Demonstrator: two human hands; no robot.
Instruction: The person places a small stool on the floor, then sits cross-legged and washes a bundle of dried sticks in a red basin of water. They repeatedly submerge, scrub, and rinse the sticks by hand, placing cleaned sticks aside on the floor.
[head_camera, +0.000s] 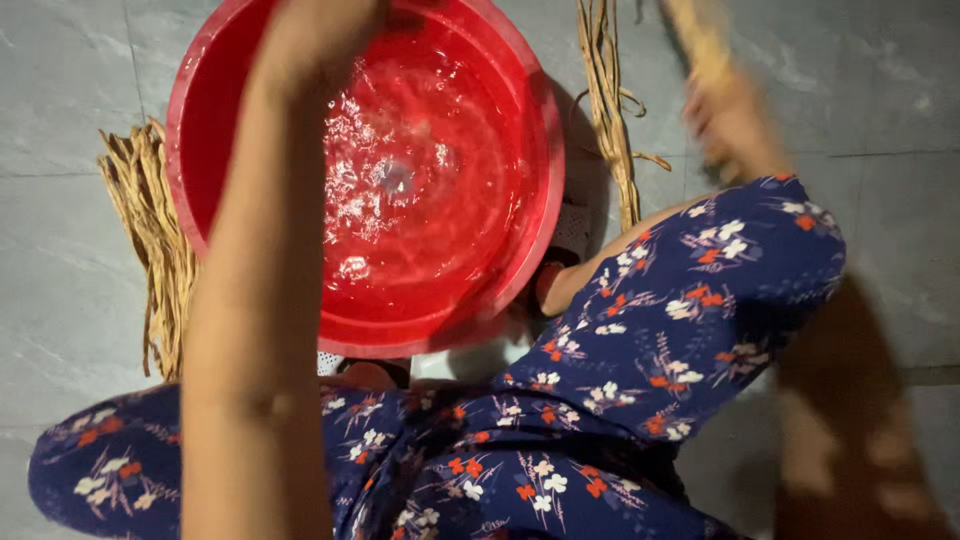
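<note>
Left hand (320, 35) over red basin (200, 130), grip unclear; right hand (730, 115) blurred, seems clutching dried strips (700, 45). Soaking step, probably dunk next.

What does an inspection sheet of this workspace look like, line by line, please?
Surface: grey tiled floor, with a dark shadow at the lower right.
Job's things: red round basin holding rippling water; one bundle of dry tan strips at its left, partly under the rim; a thinner bundle at its right.
Clutter: nothing seen.
Grips: left hand over the basin's far part, its grip cannot be told; right hand blurred, raised at the upper right, seemingly holding tan strips.
Cables: nothing seen.
Surroundings: the person's blue flowered garment over bent knees; a foot by the basin.
</note>
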